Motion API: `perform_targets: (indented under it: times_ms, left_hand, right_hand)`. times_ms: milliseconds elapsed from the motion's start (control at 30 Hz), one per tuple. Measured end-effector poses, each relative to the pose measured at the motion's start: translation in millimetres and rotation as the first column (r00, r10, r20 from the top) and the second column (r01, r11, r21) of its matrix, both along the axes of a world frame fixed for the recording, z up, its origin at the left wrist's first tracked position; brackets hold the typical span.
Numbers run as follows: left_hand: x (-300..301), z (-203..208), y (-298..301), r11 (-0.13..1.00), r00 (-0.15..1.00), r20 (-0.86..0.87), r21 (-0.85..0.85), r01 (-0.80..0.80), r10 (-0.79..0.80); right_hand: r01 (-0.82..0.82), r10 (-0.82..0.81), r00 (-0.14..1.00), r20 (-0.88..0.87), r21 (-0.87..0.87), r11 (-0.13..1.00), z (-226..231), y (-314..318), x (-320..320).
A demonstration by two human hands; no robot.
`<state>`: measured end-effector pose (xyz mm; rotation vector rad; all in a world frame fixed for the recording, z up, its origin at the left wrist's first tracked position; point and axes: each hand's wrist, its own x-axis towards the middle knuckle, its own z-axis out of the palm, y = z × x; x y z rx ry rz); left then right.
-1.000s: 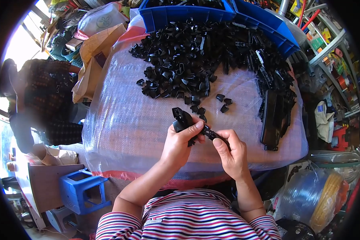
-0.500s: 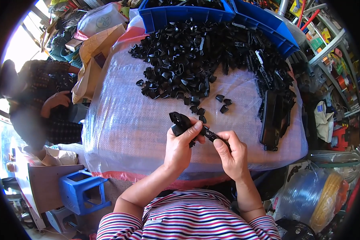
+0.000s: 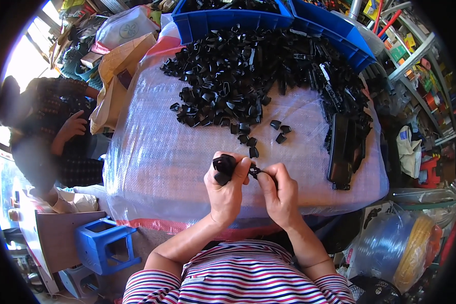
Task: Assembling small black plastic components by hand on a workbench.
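Left hand (image 3: 225, 192): fingers wrapped round black plastic part (image 3: 223, 166), over table (image 3: 157, 172) toward near edge. Right hand (image 3: 279, 196): fingers pinching slim black piece (image 3: 254, 171). Loose black parts (image 3: 223, 76) heaped toward far edge.

The work surface (image 3: 157, 167) is covered by a translucent woven plastic sheet with a red band along the near edge. A heap of small black parts (image 3: 223, 96) occupies the far half. Loose black pieces (image 3: 280, 133) lie nearer. A long black case (image 3: 342, 151) lies lengthwise at right, beside black strips (image 3: 334, 93).
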<state>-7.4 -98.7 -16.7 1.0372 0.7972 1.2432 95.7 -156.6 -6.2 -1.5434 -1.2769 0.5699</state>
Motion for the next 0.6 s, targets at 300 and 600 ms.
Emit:
perform_targets:
  times_ms: [300,600]
  left_hand:
    - [-7,12,6,0.944,0.942,0.337,-0.311,0.105,0.006]
    - [-58,4,46,0.86,0.898,0.431,-0.422,0.288,-0.09]
  right_hand:
    - [-0.024,0.026,0.992,0.125,-0.017,1.0,17,31,-18]
    - [0.111,0.031,0.71,0.704,-0.155,0.982,-35,63,48]
